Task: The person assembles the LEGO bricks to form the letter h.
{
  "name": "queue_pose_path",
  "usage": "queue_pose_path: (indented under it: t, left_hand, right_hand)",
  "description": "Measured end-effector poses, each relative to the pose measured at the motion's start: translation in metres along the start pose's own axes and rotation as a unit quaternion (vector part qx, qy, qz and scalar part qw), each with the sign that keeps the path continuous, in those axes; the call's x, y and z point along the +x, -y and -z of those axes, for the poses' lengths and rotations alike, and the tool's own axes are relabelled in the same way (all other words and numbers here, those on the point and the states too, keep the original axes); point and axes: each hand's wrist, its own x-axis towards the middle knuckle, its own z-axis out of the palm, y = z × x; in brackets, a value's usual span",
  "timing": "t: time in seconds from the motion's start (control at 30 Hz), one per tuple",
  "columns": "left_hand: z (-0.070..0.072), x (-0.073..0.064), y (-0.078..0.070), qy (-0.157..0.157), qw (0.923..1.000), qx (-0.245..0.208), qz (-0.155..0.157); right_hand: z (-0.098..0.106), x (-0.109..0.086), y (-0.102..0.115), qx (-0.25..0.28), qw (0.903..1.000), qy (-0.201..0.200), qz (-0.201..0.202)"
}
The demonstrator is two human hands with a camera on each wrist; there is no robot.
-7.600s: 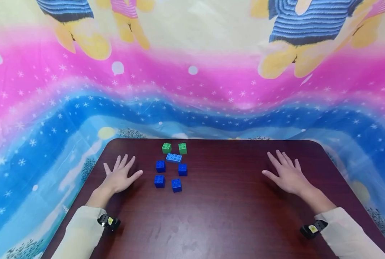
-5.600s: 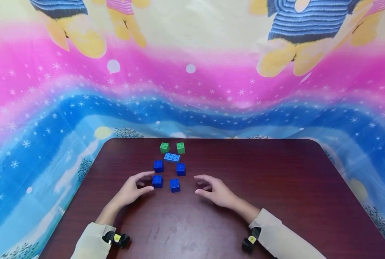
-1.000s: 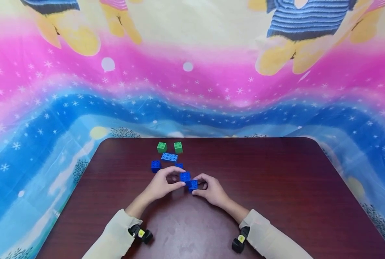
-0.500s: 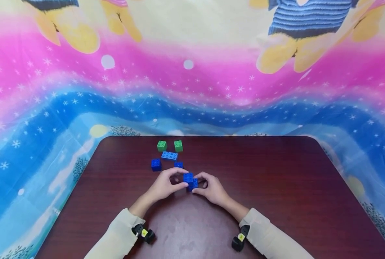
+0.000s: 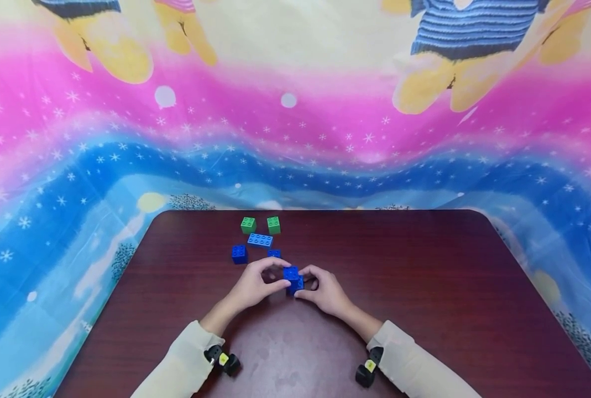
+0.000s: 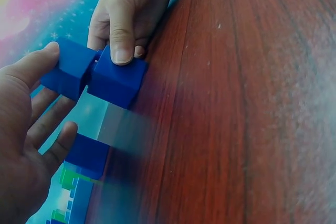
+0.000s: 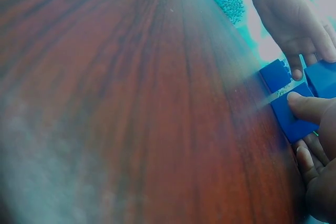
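Observation:
Near the middle of the table, my left hand (image 5: 249, 286) pinches a dark blue toy brick (image 5: 291, 273) between thumb and fingers. My right hand (image 5: 327, 291) grips a second dark blue brick (image 5: 299, 284) from the right side, thumb in front. The left hand's brick sits over the other one, shifted a little to the left. In the left wrist view, the upper brick (image 6: 68, 69) is tilted against the studded side of the lower brick (image 6: 118, 80), with a narrow gap showing. Right behind the left fingers, a third dark blue brick (image 5: 273, 253) is partly hidden.
Another dark blue brick (image 5: 239, 254) stands left of the partly hidden one. Farther back lie a long light blue brick (image 5: 260, 240), a green brick (image 5: 247, 225) and another green brick (image 5: 273, 224). A patterned cloth (image 5: 325, 182) hangs behind the brown table (image 5: 399, 249).
From flat at the table's sides, both hands came inward and took a dark blue brick each. Over the last second the left hand's brick shifted right, over the right hand's brick.

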Motion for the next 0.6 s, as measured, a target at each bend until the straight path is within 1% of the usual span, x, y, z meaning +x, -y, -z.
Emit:
queue_pose_path:
  t: [0.23,0.43,0.6]
  left_hand:
    - [-0.004,0.002,0.035,0.001,0.9998,-0.013,-0.014]
    - [-0.007,0.001,0.035,0.01,0.9999,0.003,-0.009]
    - [-0.008,0.002,0.034,0.01,0.9996,0.009,-0.027]
  right_hand:
    - [0.0,0.0,0.001,-0.001,1.0,-0.002,0.0]
    - [-0.001,0.0,0.001,0.001,1.0,-0.002,0.003]
    - [-0.001,0.0,0.001,-0.002,1.0,-0.004,0.002]
